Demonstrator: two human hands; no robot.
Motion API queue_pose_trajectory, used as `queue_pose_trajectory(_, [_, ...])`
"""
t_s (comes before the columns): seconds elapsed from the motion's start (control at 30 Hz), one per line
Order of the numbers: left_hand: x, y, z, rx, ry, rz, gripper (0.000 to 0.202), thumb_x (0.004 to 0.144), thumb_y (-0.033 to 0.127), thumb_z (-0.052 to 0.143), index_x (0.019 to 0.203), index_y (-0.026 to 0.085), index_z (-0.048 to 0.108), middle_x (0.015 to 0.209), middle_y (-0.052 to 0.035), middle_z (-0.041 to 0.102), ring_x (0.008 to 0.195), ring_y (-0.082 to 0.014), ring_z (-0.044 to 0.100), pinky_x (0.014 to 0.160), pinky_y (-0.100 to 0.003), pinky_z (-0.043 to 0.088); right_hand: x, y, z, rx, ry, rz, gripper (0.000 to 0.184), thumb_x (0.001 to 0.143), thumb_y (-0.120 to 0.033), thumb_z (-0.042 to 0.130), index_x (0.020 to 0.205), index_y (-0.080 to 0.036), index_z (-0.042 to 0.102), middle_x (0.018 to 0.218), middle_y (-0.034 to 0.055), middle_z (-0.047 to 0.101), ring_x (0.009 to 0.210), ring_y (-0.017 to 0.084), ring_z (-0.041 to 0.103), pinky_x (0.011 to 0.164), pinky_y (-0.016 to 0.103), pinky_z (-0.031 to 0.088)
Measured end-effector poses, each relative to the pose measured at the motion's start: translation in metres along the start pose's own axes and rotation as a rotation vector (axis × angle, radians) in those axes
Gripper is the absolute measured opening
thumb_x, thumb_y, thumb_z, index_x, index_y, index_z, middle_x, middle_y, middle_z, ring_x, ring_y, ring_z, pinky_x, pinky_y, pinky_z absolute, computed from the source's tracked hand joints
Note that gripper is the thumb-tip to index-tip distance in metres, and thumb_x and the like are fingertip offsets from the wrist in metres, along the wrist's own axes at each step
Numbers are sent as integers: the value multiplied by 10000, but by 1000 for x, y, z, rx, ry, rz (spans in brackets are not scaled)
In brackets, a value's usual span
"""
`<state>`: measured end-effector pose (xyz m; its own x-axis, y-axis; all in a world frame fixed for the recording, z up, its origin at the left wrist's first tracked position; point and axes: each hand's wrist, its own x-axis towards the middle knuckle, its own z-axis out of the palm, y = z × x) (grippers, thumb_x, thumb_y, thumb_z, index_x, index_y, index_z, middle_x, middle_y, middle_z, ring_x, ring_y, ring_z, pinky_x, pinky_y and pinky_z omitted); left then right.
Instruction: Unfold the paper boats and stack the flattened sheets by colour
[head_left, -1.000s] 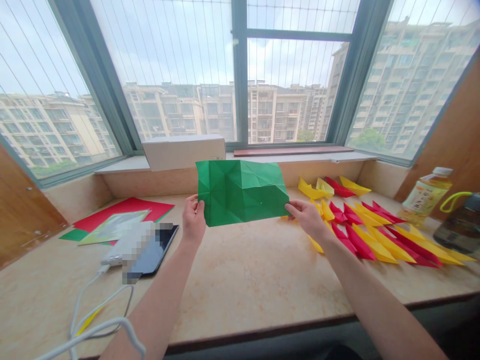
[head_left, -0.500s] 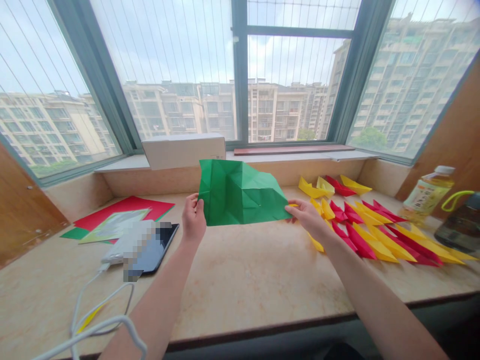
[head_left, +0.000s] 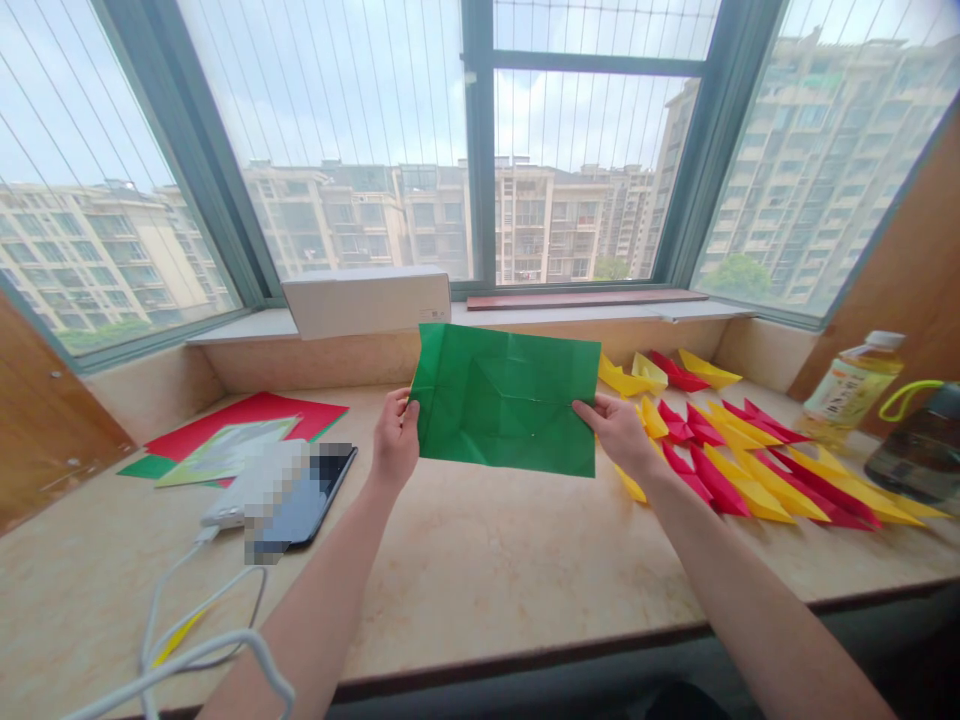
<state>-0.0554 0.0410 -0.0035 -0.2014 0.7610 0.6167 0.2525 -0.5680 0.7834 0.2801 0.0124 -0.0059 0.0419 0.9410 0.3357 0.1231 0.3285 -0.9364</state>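
A creased sheet of green paper (head_left: 510,400) is held up above the counter, opened out nearly flat and facing me. My left hand (head_left: 397,435) pinches its left edge, thumb in front and fingers behind. On the opposite side, my right hand (head_left: 619,430) grips the right edge the same way, with its thumb on the near face. Fold lines cross the sheet. Just beyond the right hand lie rows of folded red and yellow paper boats (head_left: 739,485), part of them hidden by the hand and forearm.
At left are red paper (head_left: 247,415), a white power bank (head_left: 251,490) with a cable (head_left: 154,610), and a phone (head_left: 307,515). A white box (head_left: 367,303) stands on the sill. A drink bottle (head_left: 851,390) and a dark bottle (head_left: 919,450) stand far right on the stone counter (head_left: 480,580).
The green paper has gone from bent and crumpled at its upper right to spread nearly flat. It has shifted slightly right, and my right hand has moved a little right with it.
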Motion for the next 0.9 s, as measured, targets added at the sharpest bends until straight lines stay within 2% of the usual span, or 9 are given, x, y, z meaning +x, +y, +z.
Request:
queue_pose_trajectory(0.13, [1,-2,3,-13,-55,-29,282,884,418,576,1061,200,554,857,-27,682,728,-153,627,635,-242,468,3,5,-4,-109,149,-77,450,770,-602,657,906,-177,718,870,76,754,807,261,679,660,344,532])
queue_pose_trajectory(0.27, [-2,1,7,-95,-92,-107,314,850,437,614,1026,182,560,820,-33,693,738,-162,646,648,-251,491,3,4,-6,-142,177,-78,416,819,-602,593,832,-194,667,788,61,719,686,213,628,576,300,472])
queue_pose_trajectory(0.4, [-8,11,10,-179,-147,-256,399,808,486,662,1031,166,578,813,-41,707,641,-147,636,551,-231,474,4,5,-9,-344,309,-102,408,855,-598,536,769,-204,593,645,21,624,567,164,506,520,275,369])
queue_pose_trajectory(0.47, [-11,16,11,-234,-222,-349,462,790,512,681,1073,158,593,858,-58,719,637,-151,647,523,-227,474,4,6,-12,-469,388,-132,405,871,-586,512,710,-216,535,590,1,557,541,153,448,518,278,324])
queue_pose_trajectory(0.57, [-15,25,11,-331,-374,-435,501,775,513,705,1112,151,624,959,-92,728,746,-185,690,596,-261,529,5,8,-15,-557,449,-155,408,889,-579,480,670,-236,459,556,-17,490,529,155,416,531,290,293])
queue_pose_trajectory(0.7, [-19,34,11,-405,-590,-437,438,765,431,753,1094,154,675,1039,-124,729,902,-235,700,770,-339,562,6,9,-18,-583,479,-166,403,899,-576,462,674,-242,446,562,-16,478,527,161,415,538,299,285])
queue_pose_trajectory(0.77, [-20,35,12,-412,-655,-445,416,750,405,773,1074,157,691,1028,-125,734,906,-243,702,793,-358,563,7,10,-20,-592,484,-177,407,904,-579,453,677,-241,458,570,-9,489,529,162,419,537,303,288])
queue_pose_trajectory(0.83, [-20,33,12,-390,-663,-471,415,734,400,784,1061,161,696,1001,-119,739,850,-230,707,747,-352,575,7,10,-21,-601,495,-186,414,905,-586,448,685,-237,480,580,2,514,541,169,438,543,306,302])
queue_pose_trajectory(0.9, [-18,28,12,-341,-612,-493,422,714,393,796,1051,161,694,974,-110,741,778,-207,705,680,-336,587,7,10,-22,-599,503,-191,408,904,-587,455,730,-226,533,611,21,563,570,184,481,566,311,329])
